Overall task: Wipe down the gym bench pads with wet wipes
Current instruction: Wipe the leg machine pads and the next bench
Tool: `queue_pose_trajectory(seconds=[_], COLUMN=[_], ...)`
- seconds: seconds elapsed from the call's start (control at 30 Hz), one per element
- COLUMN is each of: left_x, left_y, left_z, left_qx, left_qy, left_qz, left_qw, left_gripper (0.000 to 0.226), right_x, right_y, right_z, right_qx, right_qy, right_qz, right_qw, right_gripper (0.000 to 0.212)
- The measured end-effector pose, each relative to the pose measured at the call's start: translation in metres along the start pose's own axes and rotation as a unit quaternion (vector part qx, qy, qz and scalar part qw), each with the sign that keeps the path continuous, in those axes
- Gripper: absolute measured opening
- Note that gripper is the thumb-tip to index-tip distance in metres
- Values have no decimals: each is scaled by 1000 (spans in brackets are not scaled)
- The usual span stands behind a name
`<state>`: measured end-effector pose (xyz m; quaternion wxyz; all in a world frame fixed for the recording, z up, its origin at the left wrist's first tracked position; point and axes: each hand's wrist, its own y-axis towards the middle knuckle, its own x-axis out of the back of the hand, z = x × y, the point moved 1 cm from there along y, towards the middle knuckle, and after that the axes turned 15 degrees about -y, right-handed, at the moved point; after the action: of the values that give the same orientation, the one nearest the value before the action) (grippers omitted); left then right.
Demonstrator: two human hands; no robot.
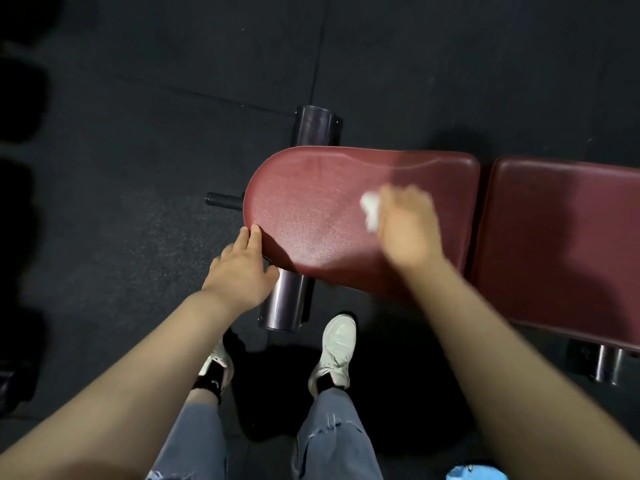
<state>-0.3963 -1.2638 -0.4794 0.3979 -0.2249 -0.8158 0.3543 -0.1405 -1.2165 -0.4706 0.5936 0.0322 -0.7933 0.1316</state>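
A person's right hand (407, 226), blurred, is holding a crumpled white wet wipe (370, 211) on the middle of the maroon bench pad (311, 209). Their left hand (242, 266), fingers straight, is touching the pad's rounded near edge.

Dark speckled rubber floor tiles (138, 168) with visible seams.
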Motion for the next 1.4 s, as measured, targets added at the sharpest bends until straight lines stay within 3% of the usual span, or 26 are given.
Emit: queue_pose_trajectory(seconds=[0.13, 0.2, 0.27, 0.37, 0.47, 0.57, 0.67, 0.73, 0.8, 0.87, 0.93, 1.0, 1.07, 1.1, 1.17, 1.2, 1.23, 1.3, 1.37, 1.4], left_x=[-1, 1, 4, 4, 7, 7, 4, 2, 4, 10, 14, 14, 8, 5, -2, -5, -7, -9, -11, -12], left_y=[-2, -2, -1, 0, 1, -1, 0, -1, -2, -2, 0, 1, 0, -1, -1, -1, 0, 0, -2, -3], left_z=[2, 1, 0, -2, 9, 25, 29, 27, 26, 26, 26, 25, 26, 27, 29, 30, 31, 36, 42, 45], left_qx=[0, 9, 17, 15, 11, 3, -2, 8, 7, 6, 10, 8, -1, -4, -7, -8, -9, -14, -15, -9], left_qy=[-18, -34, -47, -69, -122, -190, -230, -243, -253, -260, -258, -256, -269, -279, -308, -325, -342, -377, -393, -394], left_qz=[9, 14, 21, 28, 28, 28, 16, 11, 7, 13, 15, 11, 3, -1, -13, -22, -33, -53, -57, -51], left_qw=[1000, 999, 999, 997, 992, 981, 973, 970, 967, 966, 966, 967, 963, 960, 951, 945, 939, 925, 918, 918], left_gripper=[81, 81, 81, 80, 79, 81, 82, 81, 79, 77, 77, 76, 76, 77, 77, 76, 76, 76, 75, 75], right_x=[-1, 0, 4, 9, 0, 2, 6, 8, 7, 7, 4, 9, 13, 12, 13, 12, 11, 6, 8, 14], right_y=[79, 62, 9, -94, -87, 5, 80, 79, 42, -20, -56, -39, 12, 43, 92, 102, 101, 78, 21, 3], right_z=[-41, -29, 0, 48, 42, 11, -4, 7, 27, 48, 56, 54, 45, 36, 19, 17, 22, 48, 79, 85], right_qx=[-169, -185, -140, -31, 77, 7, -88, -133, -44, 128, 273, 397, 406, 345, 150, 62, 27, 134, 346, 418], right_qy=[-6, 1, 22, 64, 53, -15, -1, 5, -25, -9, 31, 43, -35, -69, -63, -51, -50, -71, -47, -34], right_qz=[22, 7, -19, 40, 5, -49, 11, 16, 24, 62, 42, 6, 14, 20, -7, -28, -35, 16, 61, 79], right_qw=[985, 983, 990, 997, 996, 999, 996, 991, 998, 990, 961, 917, 913, 936, 987, 996, 998, 988, 935, 904], right_gripper=[18, 19, 20, 20, 22, 16, 18, 22, 30, 38, 35, 33, 37, 40, 23, 17, 19, 45, 64, 60])
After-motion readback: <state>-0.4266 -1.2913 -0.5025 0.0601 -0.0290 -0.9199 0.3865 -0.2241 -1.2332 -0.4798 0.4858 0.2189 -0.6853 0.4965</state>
